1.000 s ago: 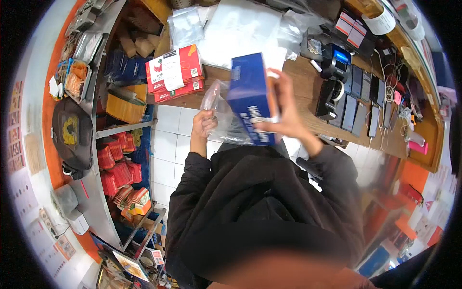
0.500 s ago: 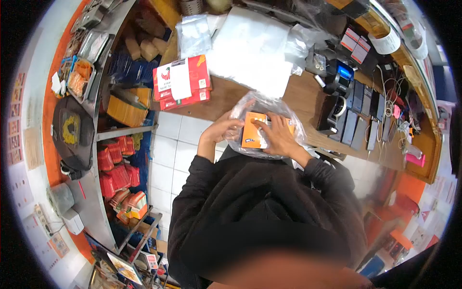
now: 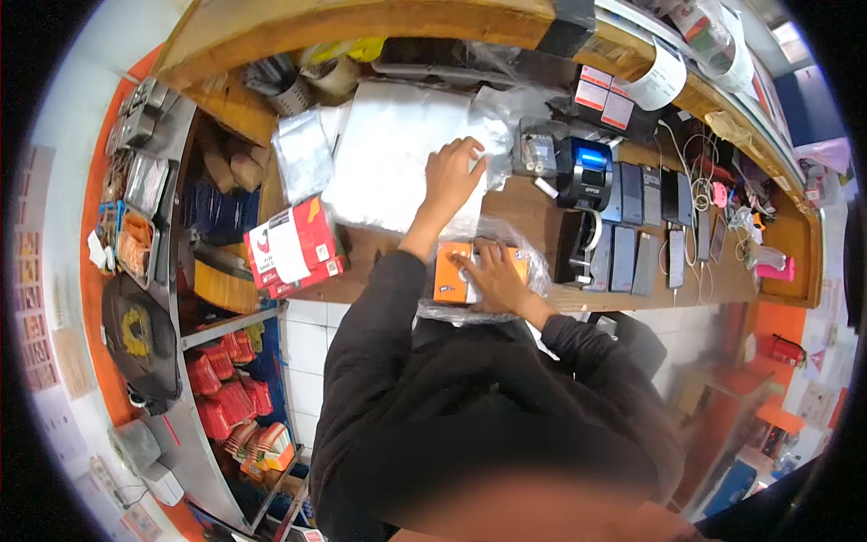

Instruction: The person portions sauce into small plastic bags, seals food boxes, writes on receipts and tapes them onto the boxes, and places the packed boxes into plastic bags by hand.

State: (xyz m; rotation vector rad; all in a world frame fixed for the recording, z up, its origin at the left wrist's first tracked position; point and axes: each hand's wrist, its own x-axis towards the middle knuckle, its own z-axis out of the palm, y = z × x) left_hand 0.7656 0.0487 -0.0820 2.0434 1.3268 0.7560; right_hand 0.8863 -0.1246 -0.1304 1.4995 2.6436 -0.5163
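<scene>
My right hand [image 3: 498, 278] lies across the top of an orange and white box [image 3: 447, 271], holding it at the near edge of the desk with fingers spread over its face. A clear plastic bag [image 3: 533, 257] surrounds the box, crumpled on its far and right sides. Farther forward, my left hand [image 3: 454, 181] is over the right part of a stack of white sheets [image 3: 388, 135], fingers apart and nothing visible in them. Whether its fingertips touch the clear plastic [image 3: 495, 135] beside the sheets, I cannot tell.
Red boxes [image 3: 302, 248] sit at the desk's left corner. To the right are a tape dispenser [image 3: 578, 248], a small printer [image 3: 587, 181], several phones [image 3: 623, 257] and white cables [image 3: 700, 158]. A shelf [image 3: 239, 316] with red packets stands left; a wooden ledge [image 3: 379, 32] spans the back.
My left hand has let go of the bagged box and reached forward over the white sheets. My right hand stays on the box. The camera view has shifted.
</scene>
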